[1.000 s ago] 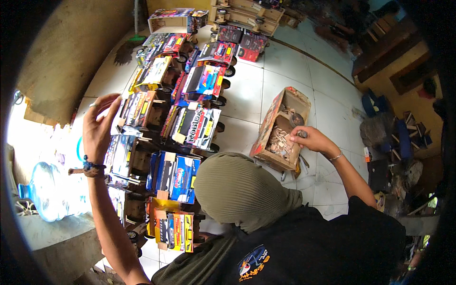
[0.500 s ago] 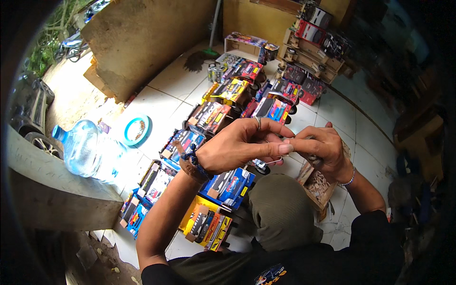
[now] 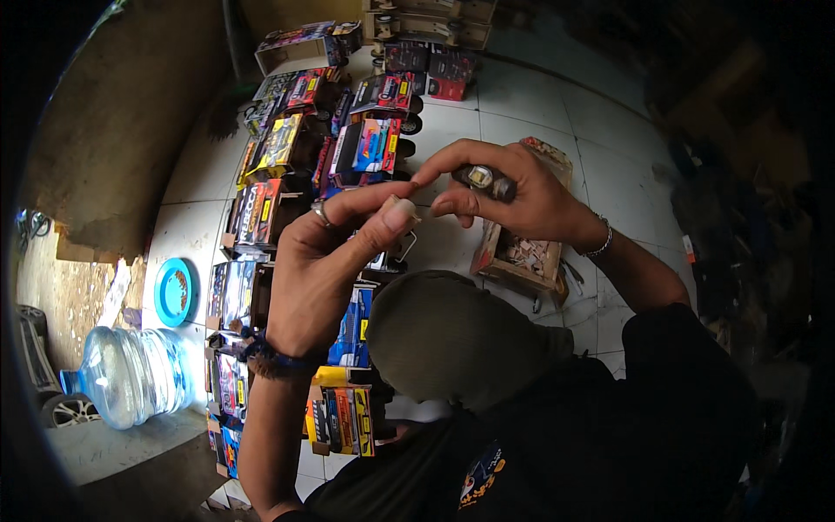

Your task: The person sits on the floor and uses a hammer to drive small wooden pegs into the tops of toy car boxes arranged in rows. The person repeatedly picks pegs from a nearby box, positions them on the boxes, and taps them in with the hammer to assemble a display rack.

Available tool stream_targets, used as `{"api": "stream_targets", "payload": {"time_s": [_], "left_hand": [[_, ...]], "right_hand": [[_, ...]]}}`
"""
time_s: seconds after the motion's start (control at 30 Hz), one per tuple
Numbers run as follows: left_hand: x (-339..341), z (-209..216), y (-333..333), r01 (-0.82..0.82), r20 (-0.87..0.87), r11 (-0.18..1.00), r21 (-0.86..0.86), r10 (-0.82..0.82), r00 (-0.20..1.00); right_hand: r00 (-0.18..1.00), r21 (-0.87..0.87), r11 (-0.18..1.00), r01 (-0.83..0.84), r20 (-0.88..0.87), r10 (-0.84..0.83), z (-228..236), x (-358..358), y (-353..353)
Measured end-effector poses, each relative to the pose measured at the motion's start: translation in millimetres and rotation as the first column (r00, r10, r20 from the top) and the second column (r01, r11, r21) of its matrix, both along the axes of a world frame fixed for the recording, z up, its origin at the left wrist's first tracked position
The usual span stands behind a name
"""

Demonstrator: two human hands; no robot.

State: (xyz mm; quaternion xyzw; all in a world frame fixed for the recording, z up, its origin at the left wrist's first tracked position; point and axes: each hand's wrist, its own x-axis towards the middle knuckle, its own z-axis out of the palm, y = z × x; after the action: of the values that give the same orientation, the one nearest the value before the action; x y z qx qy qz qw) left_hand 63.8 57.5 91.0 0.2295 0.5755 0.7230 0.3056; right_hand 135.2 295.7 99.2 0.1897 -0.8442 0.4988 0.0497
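Observation:
My left hand [image 3: 326,248] is raised over the floor, thumb and forefinger closed around something small and pale that the fingertips mostly hide. Against that forefinger rests the bent forefinger of my right hand [image 3: 544,196]. A small dark rounded object [image 3: 500,184] with a pale squarish inset lies held in the right hand; its kind is unclear. Below the left fingertips shows a thin pale wire-like piece [image 3: 407,246]; I cannot tell whether it is held. Beneath the right hand stands a wooden box [image 3: 557,278] with small wood pieces [image 3: 526,252] inside.
Rows of colourful toy trucks [image 3: 365,148] cover the tiled floor. To the left are a turquoise plate [image 3: 191,296] with small bits on it and a large blue water jug [image 3: 143,374] on its side. A rounded olive cloth shape [image 3: 461,339] rises close below my hands.
The view has swung right, so trucks and jug shift left. My hands have drawn slightly apart and turned, with only fingertips touching; the dark object in the right hand shows more.

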Motion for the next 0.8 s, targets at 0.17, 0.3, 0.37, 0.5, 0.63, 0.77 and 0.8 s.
{"api": "stream_targets", "payload": {"time_s": [0.17, 0.3, 0.37, 0.5, 0.63, 0.77, 0.8], "left_hand": [[5.0, 0.8, 5.8, -0.060, 0.023, 0.985, 0.160, 0.057, 0.998], [0.9, -3.2, 4.7, 0.080, 0.113, 0.940, 0.331, -0.124, 0.986], [1.6, -5.7, 5.0, 0.055, 0.097, 0.959, 0.277, -0.085, 0.992], [0.5, -4.5, 6.3, 0.018, 0.088, 0.983, 0.183, -0.035, 0.996], [7.2, -0.9, 7.9, -0.003, -0.099, 0.995, 0.103, 0.013, 0.995], [7.9, -3.9, 10.0, -0.086, -0.250, 0.996, -0.024, 0.077, 0.965], [7.2, -3.8, 8.2, -0.063, -0.256, 0.997, -0.032, 0.053, 0.965]], "right_hand": [[0.911, -0.364, 0.922, -0.128, 0.325, 0.255, -3.6, -2.9, -6.7], [0.881, -0.442, 0.862, -0.247, 0.268, 0.390, -7.7, -13.2, -12.6], [0.847, -0.530, 0.812, -0.243, 0.291, 0.444, -8.4, -15.3, -14.1], [0.815, -0.414, 0.878, -0.240, 0.405, 0.414, -8.8, -13.7, -11.9], [0.871, -0.315, 0.943, -0.107, 0.428, 0.242, -16.4, -2.9, 6.0], [0.814, 0.086, 0.982, 0.170, 0.550, -0.189, -41.0, 16.1, 69.3], [0.806, 0.230, 0.954, 0.194, 0.517, -0.289, -59.7, 24.1, 82.9]]}}
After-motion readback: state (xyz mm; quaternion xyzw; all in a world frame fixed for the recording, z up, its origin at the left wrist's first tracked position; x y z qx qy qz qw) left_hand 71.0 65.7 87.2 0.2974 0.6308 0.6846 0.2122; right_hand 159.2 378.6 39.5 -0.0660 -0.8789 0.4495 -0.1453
